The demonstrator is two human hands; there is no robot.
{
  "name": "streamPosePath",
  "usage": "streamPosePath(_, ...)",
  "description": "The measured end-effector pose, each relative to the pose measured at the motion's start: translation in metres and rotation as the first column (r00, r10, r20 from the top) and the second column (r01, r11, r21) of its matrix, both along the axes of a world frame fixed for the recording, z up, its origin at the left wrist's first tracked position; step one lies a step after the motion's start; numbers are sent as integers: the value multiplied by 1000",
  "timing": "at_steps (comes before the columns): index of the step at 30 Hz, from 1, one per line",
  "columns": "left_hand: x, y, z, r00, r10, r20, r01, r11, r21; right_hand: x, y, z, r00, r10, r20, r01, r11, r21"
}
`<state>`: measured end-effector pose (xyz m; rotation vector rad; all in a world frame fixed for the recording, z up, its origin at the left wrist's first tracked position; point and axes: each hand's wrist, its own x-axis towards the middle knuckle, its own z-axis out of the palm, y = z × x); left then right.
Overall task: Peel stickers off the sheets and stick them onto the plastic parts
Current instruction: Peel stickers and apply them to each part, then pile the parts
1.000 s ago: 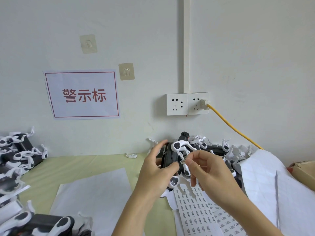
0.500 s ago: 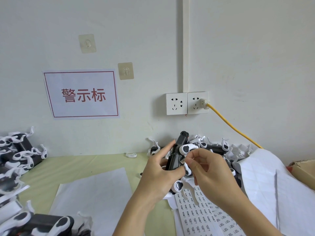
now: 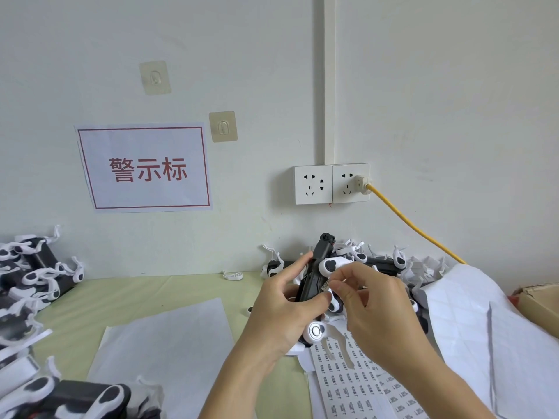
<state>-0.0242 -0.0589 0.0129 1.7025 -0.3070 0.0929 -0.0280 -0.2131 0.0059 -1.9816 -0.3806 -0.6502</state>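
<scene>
My left hand [image 3: 281, 309] grips a black plastic part with white arms [image 3: 316, 275], holding it upright above the table in the middle of the view. My right hand [image 3: 375, 309] pinches a small white sticker [image 3: 327, 286] between thumb and forefinger and holds it against the part's black side. A sticker sheet [image 3: 357, 385] with rows of small printed labels lies on the table right below both hands.
A pile of black-and-white parts [image 3: 390, 263] lies against the wall behind my hands; more parts [image 3: 33, 276] are stacked at the left and bottom left. Blank sheets [image 3: 169, 346] lie left, peeled sheets [image 3: 472, 313] right. A yellow cable [image 3: 414, 226] hangs from the wall socket. A cardboard box [image 3: 538, 300] sits far right.
My left hand has turned the part from lying sideways to standing upright. My right hand has kept the sticker at the part's side and moved slightly closer to it.
</scene>
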Motion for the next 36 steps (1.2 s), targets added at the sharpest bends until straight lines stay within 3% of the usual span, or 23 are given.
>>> streamPosePath(21,-3,-2,5,1000,8,-4,-8,992,-122,1,6,-6,978,-128,164,141,987,-72)
streamPosePath(36,-5,-8,5,997,61,37,-57,994,-91,-7,9,-2,930,-238,281,277,955,-106)
